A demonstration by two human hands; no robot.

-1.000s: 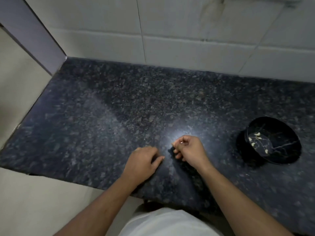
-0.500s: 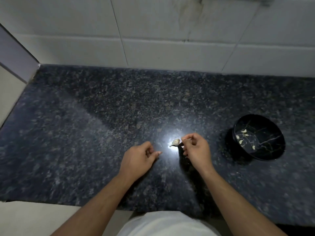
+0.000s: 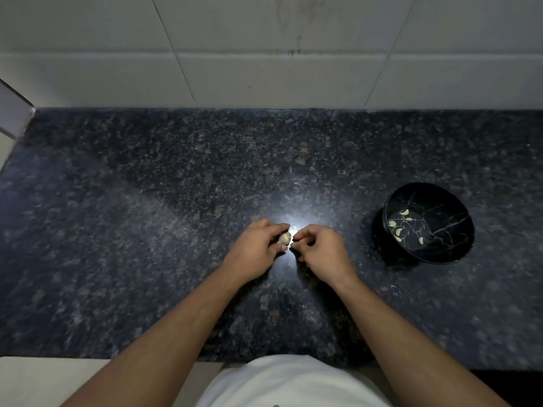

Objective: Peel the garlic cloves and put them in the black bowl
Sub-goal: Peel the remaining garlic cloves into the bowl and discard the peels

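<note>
Two hands at work, both well left of the black bowl (image 3: 427,223) on the dark stone counter (image 3: 147,230).

Left to right, taking the bowl as reference:

- Left hand (image 3: 255,249): farthest from the bowl. We see its fingers curled round a garlic clove (image 3: 284,238), thumb below, fingers above. The clove looks to have skin on, though it's small and the glare on the counter washes it out.
- Right hand (image 3: 318,254): between the clove and the bowl. Fingertips are drawn together at the clove's bowl-side end. We read that as a pinch on the skin or tip, but the contact itself is too small to confirm.
- Bowl: sits upright on the counter, well apart from both hands. About six pale peeled cloves (image 3: 405,212) lie on its floor.

Step in hand, as we judge it: peeling one clove, early in the strip. Task is part done, given what's already in the bowl. We can't see any loose unpeeled cloves between the hands and the bowl, so how many are left is unknown.

Next move, in our view: the left hand holds the clove firm while the right pulls the skin away toward the bowl side. Once bare, the clove goes rightward and drops into the bowl. Risk: a slippery clove popping out of the pinch.
</note>
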